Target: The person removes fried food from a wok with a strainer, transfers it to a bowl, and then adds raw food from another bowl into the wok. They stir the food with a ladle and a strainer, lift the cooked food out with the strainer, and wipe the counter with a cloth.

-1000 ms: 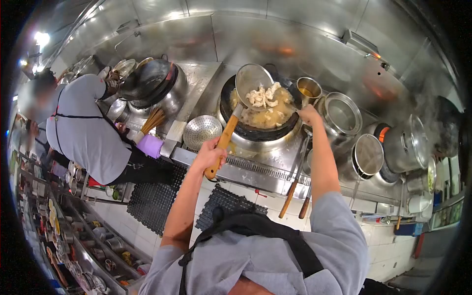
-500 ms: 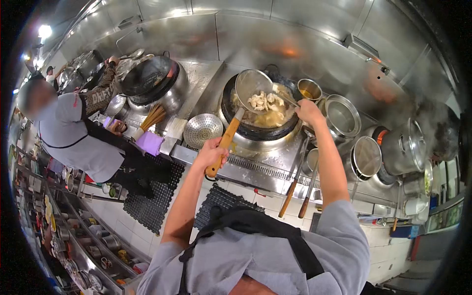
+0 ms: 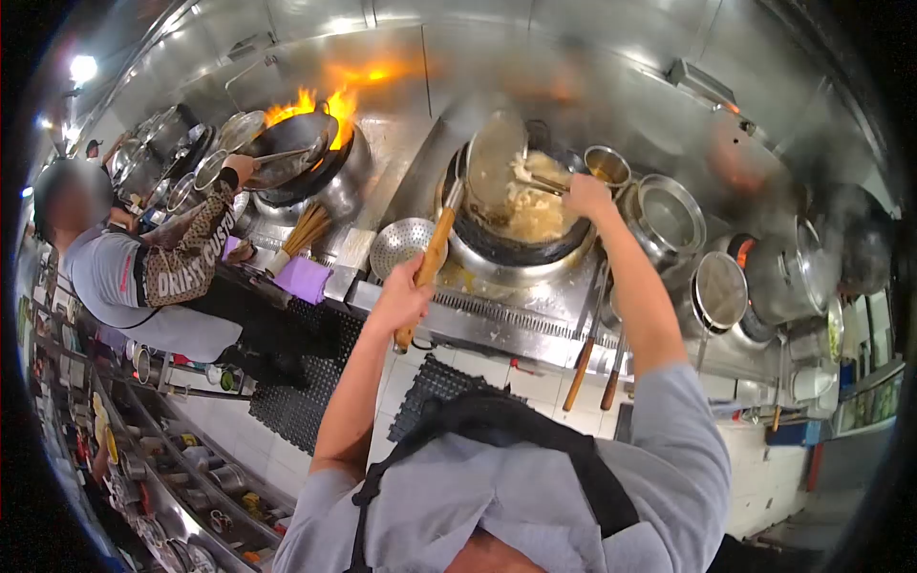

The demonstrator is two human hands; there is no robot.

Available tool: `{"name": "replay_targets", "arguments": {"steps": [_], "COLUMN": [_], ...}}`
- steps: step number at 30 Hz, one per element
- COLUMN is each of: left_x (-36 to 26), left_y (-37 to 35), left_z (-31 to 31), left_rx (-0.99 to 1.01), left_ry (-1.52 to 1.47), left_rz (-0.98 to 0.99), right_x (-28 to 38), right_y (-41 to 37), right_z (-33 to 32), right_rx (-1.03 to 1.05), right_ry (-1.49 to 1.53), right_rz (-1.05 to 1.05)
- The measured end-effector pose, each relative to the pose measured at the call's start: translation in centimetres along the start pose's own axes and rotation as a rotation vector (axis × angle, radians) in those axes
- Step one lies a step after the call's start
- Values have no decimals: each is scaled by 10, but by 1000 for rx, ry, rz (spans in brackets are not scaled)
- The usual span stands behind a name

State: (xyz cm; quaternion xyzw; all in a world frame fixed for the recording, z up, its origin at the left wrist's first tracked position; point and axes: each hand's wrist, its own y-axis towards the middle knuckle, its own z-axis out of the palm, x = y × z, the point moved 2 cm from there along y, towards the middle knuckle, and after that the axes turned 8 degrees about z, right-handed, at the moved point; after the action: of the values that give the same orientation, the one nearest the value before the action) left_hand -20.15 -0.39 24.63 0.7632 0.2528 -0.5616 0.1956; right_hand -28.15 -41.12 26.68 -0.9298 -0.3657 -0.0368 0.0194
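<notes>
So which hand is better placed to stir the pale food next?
Probably the right hand: it holds a metal utensil over the pale food, while the left hand grips a wooden-handled mesh strainer.

On the bench (image 3: 386,164) before us sits a wok (image 3: 523,250); we have a ladle (image 3: 394,250) left of it near the front edge, a cloth (image 3: 304,280) farther left, and a pot (image 3: 607,167) to the right.

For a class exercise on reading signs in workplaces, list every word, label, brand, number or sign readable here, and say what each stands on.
"DRIFT CUSTO", in white on the co-worker's patterned sleeve; the last letters are unclear.
Red marking on the co-worker's grey shirt: too small and blurred to read.
I can read no other text.
</notes>
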Motion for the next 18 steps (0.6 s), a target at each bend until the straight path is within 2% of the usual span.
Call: {"name": "replay_targets", "arguments": {"steps": [1,2,6,10,13,15,18], "left_x": [0,-1,-22,-7,19,41,23], "left_y": [3,9,6,15,33,45,47], "left_z": [-6,-13,-26,-40,-41,-38,-29], "left_rx": [0,-4,-15,-37,-130,-228,-147], "left_ry": [-2,-4,47,130,335,507,521], "left_rz": [7,24,68,72,212,333,189], "right_x": [-1,-2,-18,-24,-58,-59,-38], "right_y": [-3,-8,-12,-68,-27,-7,-3], "right_z": [-1,-3,-18,-70,7,59,66], "right_rx": [31,-36,67,127,111,145,20], "right_ry": [-26,26,-38,-74,-107,61,175], "right_rz": [-16,5,7,88,71,20,-52]}}
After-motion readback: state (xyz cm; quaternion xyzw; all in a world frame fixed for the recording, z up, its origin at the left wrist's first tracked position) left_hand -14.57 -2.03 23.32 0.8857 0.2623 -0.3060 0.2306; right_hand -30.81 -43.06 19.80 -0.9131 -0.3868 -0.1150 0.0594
